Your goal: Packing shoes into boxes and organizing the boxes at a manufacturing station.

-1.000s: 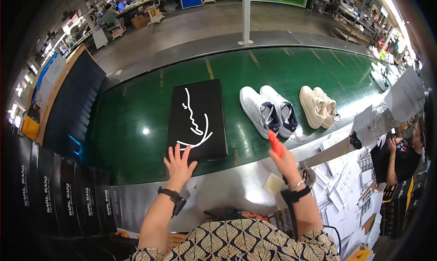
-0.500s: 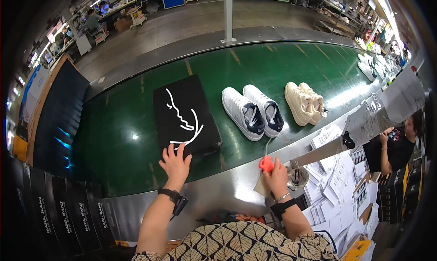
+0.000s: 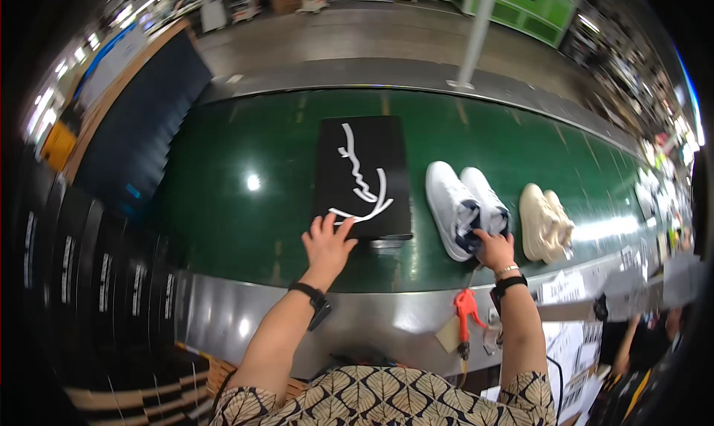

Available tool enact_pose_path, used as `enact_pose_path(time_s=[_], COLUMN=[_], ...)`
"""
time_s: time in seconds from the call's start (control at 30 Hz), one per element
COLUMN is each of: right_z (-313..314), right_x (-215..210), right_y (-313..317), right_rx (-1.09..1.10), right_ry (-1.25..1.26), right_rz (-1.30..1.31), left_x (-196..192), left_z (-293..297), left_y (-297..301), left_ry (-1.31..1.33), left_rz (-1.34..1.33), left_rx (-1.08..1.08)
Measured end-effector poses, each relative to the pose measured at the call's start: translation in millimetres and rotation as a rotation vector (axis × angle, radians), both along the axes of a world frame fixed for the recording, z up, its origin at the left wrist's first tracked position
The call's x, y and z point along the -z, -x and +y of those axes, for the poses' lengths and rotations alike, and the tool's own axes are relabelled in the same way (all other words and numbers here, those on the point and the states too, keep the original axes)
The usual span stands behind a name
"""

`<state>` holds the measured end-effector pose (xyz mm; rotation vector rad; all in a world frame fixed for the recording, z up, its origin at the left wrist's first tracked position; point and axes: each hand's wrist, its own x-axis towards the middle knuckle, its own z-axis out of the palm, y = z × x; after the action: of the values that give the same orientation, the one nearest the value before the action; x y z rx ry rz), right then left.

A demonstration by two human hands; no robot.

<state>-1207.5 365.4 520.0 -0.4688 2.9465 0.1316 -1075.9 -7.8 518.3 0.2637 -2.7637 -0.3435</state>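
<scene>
Left hand (image 3: 327, 241) lies palm-down on the near edge of a flat black cardboard shoebox with a white looping line drawn on its lid (image 3: 363, 175). Fingers are spread apart, tips pressing the lid rim; nothing is clamped. The box sits square on the dark green conveyor belt (image 3: 223, 195), roughly mid-belt, its near short side toward the person.

Right hand (image 3: 494, 249) reaches to the heels of a pair of white sneakers with dark navy lining (image 3: 467, 209), which lie side by side just right of the box, toes pointing away. Fingers curl onto the heel collar of the nearer shoe; whether they pinch it closed or only rest there I cannot tell.

A second pair, cream-coloured sneakers (image 3: 545, 221), lies further right on the belt, apart from the white pair and untouched.

Judgement on the work in hand: the box needs a flat, steady press so it does not skid on the slick belt, and the shoes are best taken by both heels together so the pair does not split. A grip on only one shoe would likely leave the other behind.

Pose: both forearms extend forward from the lower edge, left arm angled up and inward with a black wristband, right arm nearly straight, with a dark band and a light bracelet at the wrist. A red-handled tool (image 3: 465, 308) hangs at the brushed metal belt rail (image 3: 238, 322), below the right wrist, unheld. Stacked black boxes stand at far left.
</scene>
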Motion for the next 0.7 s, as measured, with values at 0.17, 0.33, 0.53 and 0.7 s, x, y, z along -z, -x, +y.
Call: enact_pose_path(time_s=[0.17, 0.33, 0.53, 0.7], right_z=[-12, -12, -72, -143], right_x=[-7, -16, -72, -84], right_y=[7, 27, 40, 39], right_rx=[0.027, 0.011, 0.172, 0.165], right_ry=[0.162, 0.3, 0.733, 1.441], right_rz=[-0.083, -0.02, -0.026, -0.19], left_x=[-11, -7, -12, -9], left_z=[-8, -14, -15, -18], left_y=[8, 5, 4, 2], left_ry=[-0.064, -0.038, -0.076, -0.091], left_rz=[-0.08, -0.071, -0.077, -0.08], left_rx=[-0.027, -0.018, -0.047, -0.027])
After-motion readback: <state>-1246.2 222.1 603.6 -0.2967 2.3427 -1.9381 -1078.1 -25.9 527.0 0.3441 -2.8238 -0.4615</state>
